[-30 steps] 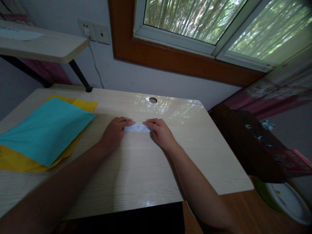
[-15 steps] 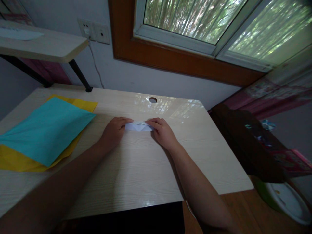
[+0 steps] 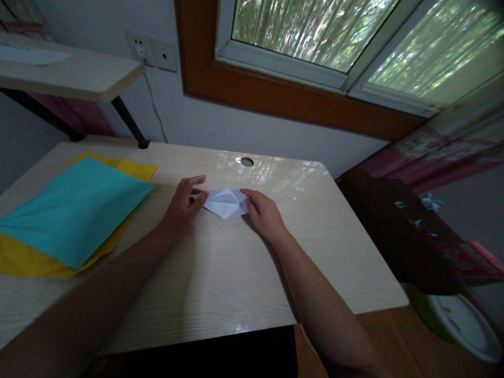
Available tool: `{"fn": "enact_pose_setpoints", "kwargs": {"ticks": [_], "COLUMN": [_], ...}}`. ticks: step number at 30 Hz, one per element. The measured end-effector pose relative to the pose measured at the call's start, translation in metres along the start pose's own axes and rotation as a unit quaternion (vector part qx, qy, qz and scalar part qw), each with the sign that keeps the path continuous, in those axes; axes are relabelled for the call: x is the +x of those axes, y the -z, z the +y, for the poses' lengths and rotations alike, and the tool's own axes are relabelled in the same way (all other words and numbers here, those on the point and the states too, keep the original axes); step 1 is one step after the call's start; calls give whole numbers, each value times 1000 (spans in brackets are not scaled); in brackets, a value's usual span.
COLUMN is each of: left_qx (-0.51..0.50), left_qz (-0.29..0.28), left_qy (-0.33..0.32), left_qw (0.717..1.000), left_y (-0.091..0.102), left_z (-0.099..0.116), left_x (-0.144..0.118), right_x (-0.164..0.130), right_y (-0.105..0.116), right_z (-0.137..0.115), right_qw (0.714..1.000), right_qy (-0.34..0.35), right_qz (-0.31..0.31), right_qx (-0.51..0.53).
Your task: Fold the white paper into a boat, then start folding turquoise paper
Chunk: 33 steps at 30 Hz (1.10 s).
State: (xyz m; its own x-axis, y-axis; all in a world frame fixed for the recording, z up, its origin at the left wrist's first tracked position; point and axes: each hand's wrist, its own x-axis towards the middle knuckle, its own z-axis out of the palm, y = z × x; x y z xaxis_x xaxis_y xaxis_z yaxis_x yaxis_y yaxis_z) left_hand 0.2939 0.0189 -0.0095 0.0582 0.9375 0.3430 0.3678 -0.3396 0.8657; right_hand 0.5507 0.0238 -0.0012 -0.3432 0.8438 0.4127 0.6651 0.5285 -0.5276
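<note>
A small sheet of folded white paper is held between my two hands over the middle of the desk. It shows several creases and comes to a point on the side towards me. My left hand pinches its left end between thumb and fingers, with the index finger raised off it. At the right end my right hand grips the paper, thumb on the near side and fingers behind.
Left on the desk, a turquoise sheet lies on yellow sheets. A raised shelf on black legs stands at the back left. Near the back edge is a round cable hole. A window is behind.
The white paper has gone from a narrow flat strip to a wider, opened shape with a point towards me. My left index finger has lifted; the right hand has barely moved.
</note>
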Motion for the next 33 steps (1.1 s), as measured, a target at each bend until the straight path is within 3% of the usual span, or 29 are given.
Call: {"fn": "enact_pose_setpoints", "kwargs": {"ticks": [9, 15, 18, 26, 33], "left_qx": [-82, -31, -23, -59, -49], "left_qz": [-131, -152, -177, -180, -173], "left_qy": [-93, -158, -164, -185, -157], "left_qw": [984, 975, 970, 964, 971], "left_y": [-3, -5, -6, -6, -4], "left_z": [-9, -10, -9, -5, 0], "left_x": [0, -1, -2, -5, -7], "right_x": [0, 0, 0, 1, 1], "right_y": [2, 2, 0, -5, -6], "right_z": [-4, -8, -12, -24, -25], "right_qw": [998, 998, 998, 995, 996], "right_qy": [-38, -27, -27, -40, -45], "right_qz": [35, 35, 27, 8, 10], "right_qx": [29, 36, 56, 93, 79]}}
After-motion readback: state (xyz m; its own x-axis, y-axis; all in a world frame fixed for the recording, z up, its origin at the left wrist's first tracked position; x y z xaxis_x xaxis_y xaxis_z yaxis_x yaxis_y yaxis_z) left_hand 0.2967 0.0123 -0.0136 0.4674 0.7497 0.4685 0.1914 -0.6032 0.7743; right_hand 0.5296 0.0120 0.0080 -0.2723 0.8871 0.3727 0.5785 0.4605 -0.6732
